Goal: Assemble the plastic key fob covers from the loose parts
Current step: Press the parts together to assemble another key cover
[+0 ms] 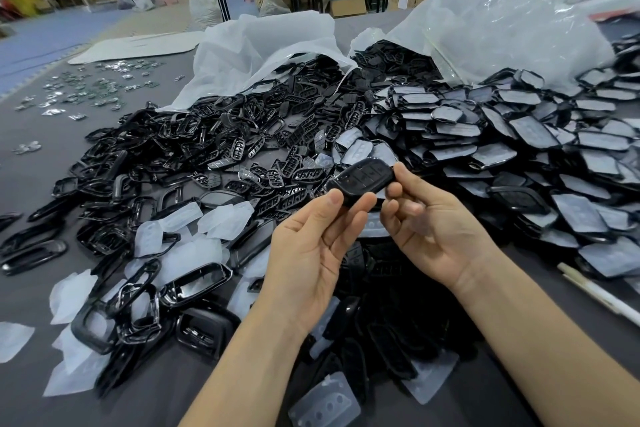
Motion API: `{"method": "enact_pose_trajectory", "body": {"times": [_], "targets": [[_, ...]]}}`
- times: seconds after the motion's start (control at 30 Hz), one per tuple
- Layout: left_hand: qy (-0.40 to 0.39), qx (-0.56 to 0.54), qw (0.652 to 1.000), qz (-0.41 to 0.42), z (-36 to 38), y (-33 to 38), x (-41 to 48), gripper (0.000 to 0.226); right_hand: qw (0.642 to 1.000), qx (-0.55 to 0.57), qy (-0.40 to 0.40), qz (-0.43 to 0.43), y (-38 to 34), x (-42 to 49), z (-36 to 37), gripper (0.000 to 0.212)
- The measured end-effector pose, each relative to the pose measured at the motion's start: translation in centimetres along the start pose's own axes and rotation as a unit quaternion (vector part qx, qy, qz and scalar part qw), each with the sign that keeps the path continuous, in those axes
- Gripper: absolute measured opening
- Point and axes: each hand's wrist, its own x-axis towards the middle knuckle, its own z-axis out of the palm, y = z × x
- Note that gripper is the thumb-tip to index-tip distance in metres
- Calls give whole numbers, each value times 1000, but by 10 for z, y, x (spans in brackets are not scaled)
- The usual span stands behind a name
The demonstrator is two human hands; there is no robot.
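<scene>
both hands hold one black key fob cover point(362, 180) above the grey table point(27, 170), over the heap of loose black frames point(166, 156): the left hand point(311, 246) pinches its near end between thumb and fingertips, the right hand point(433, 222) grips its far end with curled fingers. translucent button pads point(221, 218) lie beside the frames, stacked backed pieces point(519, 149) spill from a clear plastic bag point(502, 24) at right, and a white pen point(602, 295) lies near the right forearm.
</scene>
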Motion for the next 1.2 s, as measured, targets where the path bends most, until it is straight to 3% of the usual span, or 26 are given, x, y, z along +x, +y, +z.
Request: {"method": "enact_pose_trajectory", "body": {"times": [0.3,0.63,1.0,1.2], "targets": [[-19,48,998,21,5,-5,-2,19,999,38,6,15,2,3,-2,14],[-20,58,997,43,4,-10,-1,18,998,2,-34,54,4,-2,-2,34],[-14,-7,999,32,-5,-9,4,24,984,50,-140,101,11,-3,-2,29],[13,-11,999,48,-1,-6,4,18,988,32,-110,105,12,-1,-2,24]]}}
